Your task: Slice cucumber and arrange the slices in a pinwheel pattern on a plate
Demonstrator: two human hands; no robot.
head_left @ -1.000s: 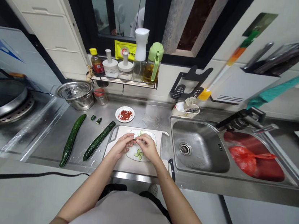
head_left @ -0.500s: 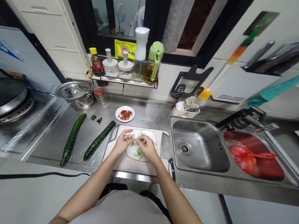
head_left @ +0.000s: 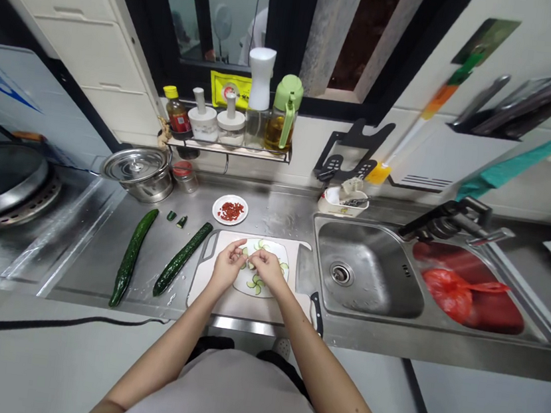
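Note:
A white cutting board (head_left: 224,297) lies on the steel counter beside the sink. On it stands a white plate (head_left: 274,250) with several thin cucumber slices (head_left: 254,284). My left hand (head_left: 226,266) and my right hand (head_left: 268,269) hover over the plate, fingertips pinched close together around a small pale cucumber slice between them. Two whole cucumbers (head_left: 182,259) (head_left: 133,256) lie on the counter to the left of the board. A cleaver (head_left: 307,274) rests on the board's right edge, its black handle toward me.
Two cucumber end pieces (head_left: 177,219) and a small dish of red bits (head_left: 230,210) lie behind the board. A lidded steel pot (head_left: 139,173) stands at the left, a spice shelf (head_left: 229,127) behind. The sink (head_left: 362,277) and a red bag (head_left: 450,292) are to the right.
Both hands stay pinched together over the plate, shifting slightly toward its far side. Nothing else moved.

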